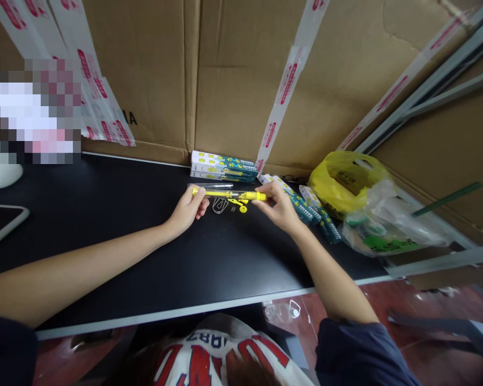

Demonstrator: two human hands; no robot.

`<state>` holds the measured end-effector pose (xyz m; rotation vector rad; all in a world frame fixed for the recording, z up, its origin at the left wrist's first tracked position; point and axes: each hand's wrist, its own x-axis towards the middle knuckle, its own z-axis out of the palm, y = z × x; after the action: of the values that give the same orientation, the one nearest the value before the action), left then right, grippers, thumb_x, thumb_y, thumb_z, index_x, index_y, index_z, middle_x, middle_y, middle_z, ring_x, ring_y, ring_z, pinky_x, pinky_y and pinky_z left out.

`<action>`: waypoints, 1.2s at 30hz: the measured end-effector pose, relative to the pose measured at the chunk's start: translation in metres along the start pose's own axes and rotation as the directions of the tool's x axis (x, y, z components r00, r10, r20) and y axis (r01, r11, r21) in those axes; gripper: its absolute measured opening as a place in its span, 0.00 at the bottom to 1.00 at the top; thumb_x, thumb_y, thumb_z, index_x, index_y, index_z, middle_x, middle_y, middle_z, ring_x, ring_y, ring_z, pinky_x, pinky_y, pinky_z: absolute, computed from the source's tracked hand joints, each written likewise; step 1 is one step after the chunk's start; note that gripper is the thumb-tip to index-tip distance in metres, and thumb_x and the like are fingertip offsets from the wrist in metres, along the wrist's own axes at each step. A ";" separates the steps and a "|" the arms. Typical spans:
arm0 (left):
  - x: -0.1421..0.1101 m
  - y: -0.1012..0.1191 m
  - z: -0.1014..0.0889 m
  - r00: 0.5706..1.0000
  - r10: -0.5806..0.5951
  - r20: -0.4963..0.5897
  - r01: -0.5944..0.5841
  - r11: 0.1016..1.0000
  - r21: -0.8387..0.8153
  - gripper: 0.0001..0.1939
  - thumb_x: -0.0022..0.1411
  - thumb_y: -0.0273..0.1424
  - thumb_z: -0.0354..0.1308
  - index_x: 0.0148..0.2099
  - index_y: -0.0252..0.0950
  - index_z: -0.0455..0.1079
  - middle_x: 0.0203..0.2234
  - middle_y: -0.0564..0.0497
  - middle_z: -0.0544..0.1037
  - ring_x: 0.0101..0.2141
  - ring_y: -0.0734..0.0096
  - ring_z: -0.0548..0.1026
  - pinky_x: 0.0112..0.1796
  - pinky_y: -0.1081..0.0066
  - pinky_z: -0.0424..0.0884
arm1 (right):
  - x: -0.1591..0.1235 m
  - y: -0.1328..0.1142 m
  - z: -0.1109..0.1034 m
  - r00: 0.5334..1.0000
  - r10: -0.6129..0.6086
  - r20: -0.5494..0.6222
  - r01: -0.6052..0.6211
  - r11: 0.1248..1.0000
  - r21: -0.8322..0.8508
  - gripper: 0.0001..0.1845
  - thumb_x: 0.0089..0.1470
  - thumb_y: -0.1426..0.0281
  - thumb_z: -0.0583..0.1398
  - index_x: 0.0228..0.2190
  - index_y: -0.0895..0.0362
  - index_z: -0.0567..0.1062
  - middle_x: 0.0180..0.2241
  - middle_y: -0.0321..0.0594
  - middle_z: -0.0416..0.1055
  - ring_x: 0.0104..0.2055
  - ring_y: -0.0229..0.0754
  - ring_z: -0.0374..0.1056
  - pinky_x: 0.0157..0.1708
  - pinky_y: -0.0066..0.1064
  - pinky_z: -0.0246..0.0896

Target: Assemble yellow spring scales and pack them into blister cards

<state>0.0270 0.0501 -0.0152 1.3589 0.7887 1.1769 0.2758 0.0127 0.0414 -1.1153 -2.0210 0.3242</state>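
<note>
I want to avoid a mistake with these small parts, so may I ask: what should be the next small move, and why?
Perhaps let the right hand release the yellow rod and pick up the loose yellow part from the desk. The left hand grips the rod's other end and could probably hold it alone; the part seems near.

**Smooth plastics, matt board, plain cloth**

Your yellow tool point(223, 193) looks like smooth, glossy plastic, with a shiny metallic section point(234, 194). The bent wire point(214, 206) reads as bright metal. Your tabletop point(225, 262) is smooth with a dull sheen. The cardboard wall point(233, 91) is matt and creased; its tape point(288, 80), glossy plastic. The yellow bag point(324, 182) and clear bag point(398, 214) are thin, crinkled plastic. Your dark sleeve point(358, 351) is matt cloth.
</note>
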 end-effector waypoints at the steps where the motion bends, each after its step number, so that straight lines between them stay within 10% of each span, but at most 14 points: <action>1: 0.000 0.000 0.000 1.000 -0.001 -0.001 0.001 1.000 -0.003 0.14 0.66 0.42 0.47 0.33 0.38 0.54 0.19 0.60 0.64 0.17 0.82 0.62 0.16 0.80 0.57 | 0.000 0.000 0.000 1.000 0.010 0.010 -0.010 1.000 0.017 0.15 0.56 0.60 0.61 0.40 0.54 0.66 0.26 0.34 0.64 0.24 0.36 0.60 0.22 0.28 0.56; 30: -0.002 0.005 -0.001 0.999 0.037 -0.031 -0.037 0.999 0.005 0.13 0.62 0.40 0.54 0.31 0.37 0.59 0.16 0.60 0.61 0.17 0.81 0.61 0.18 0.81 0.57 | 0.003 0.005 -0.001 0.988 0.128 0.091 -0.150 0.940 0.306 0.17 0.56 0.60 0.61 0.41 0.54 0.62 0.26 0.30 0.63 0.23 0.33 0.62 0.22 0.27 0.63; 36: -0.006 0.008 0.002 0.988 -0.038 0.149 0.024 0.995 0.094 0.14 0.61 0.39 0.54 0.28 0.35 0.63 0.16 0.57 0.66 0.17 0.81 0.63 0.18 0.80 0.60 | 0.008 0.010 -0.003 0.986 0.158 0.056 -0.167 0.902 0.399 0.19 0.55 0.59 0.61 0.43 0.56 0.66 0.27 0.31 0.63 0.23 0.31 0.62 0.23 0.25 0.66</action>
<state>0.0262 0.0420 -0.0085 1.4875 0.7603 1.0116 0.2820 0.0244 0.0415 -1.0179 -1.7719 0.8043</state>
